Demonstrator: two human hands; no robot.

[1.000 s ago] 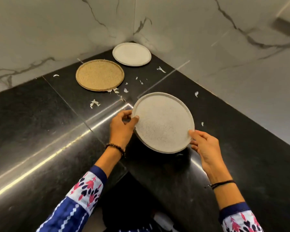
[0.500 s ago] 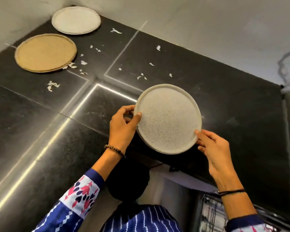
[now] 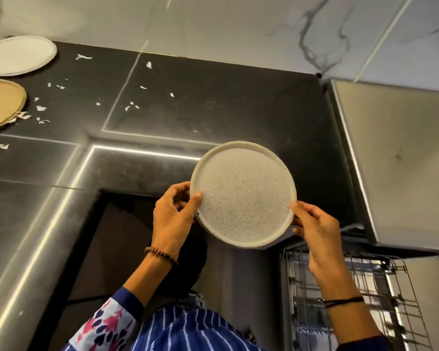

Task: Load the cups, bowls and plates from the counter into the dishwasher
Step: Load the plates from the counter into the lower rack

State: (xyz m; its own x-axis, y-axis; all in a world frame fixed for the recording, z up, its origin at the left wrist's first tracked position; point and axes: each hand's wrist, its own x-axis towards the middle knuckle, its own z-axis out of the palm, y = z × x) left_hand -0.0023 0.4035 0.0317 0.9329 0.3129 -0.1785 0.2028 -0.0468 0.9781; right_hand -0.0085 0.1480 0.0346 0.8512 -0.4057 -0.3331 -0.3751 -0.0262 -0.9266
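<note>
1. Black stone counter point(image 3: 213, 102) spans the view; a white plate point(image 3: 19, 55) and a tan plate point(image 3: 0, 105) lie at its far left.
2. Left hand point(image 3: 171, 215) pinches the speckled plate point(image 3: 243, 196) at its left rim, thumb on top.
3. Speckled plate is held between both hands, at the counter's front edge.
4. Right hand point(image 3: 317, 234) grips the right rim.
5. Wire dishwasher rack point(image 3: 365, 300) sits below the right hand.

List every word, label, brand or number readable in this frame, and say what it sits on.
None can be read. No text or marking shows on the speckled plate, the white plate, the tan plate, the black counter, the dishwasher rack or the steel panel.
</note>
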